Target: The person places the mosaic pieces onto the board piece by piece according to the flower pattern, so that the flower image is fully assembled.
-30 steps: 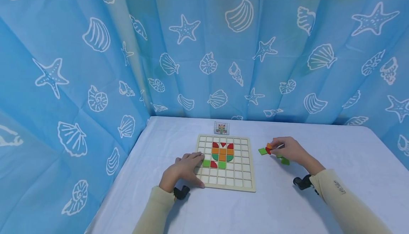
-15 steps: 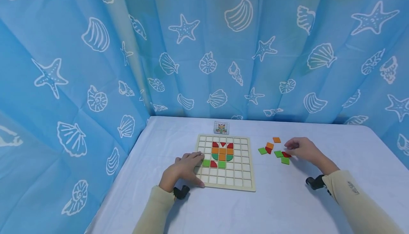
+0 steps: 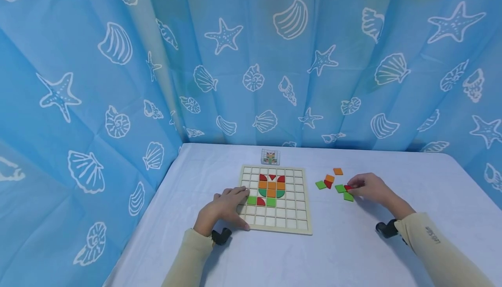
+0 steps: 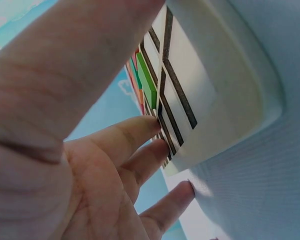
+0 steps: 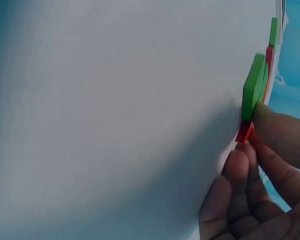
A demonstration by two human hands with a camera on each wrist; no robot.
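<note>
A wooden grid board (image 3: 309,217) lies on the white table, bearing red, orange and green tiles in a flower-like pattern. My left hand (image 3: 225,207) rests spread at its left side, fingertips on the left edge and thumb at the front edge. To the board's right, my right hand (image 3: 370,187) pinches a red tile (image 5: 245,132) between thumb and fingers, low over the table. Touching or very close to that red tile is a green tile (image 3: 348,196). Another green tile (image 3: 339,188) lies just left of my right fingertips.
A small pattern card (image 3: 270,157) stands behind the board. Left of the right hand lie an orange tile (image 3: 330,178), a red tile (image 3: 327,184) and a green tile (image 3: 320,185). One orange tile (image 3: 338,171) sits farther back. A blue shell-print curtain (image 3: 251,60) hangs behind the table.
My right hand has moved right from the orange and red tiles, leaving an orange tile separate at the back. Its fingers have closed on the red tile. The left hand stays put.
</note>
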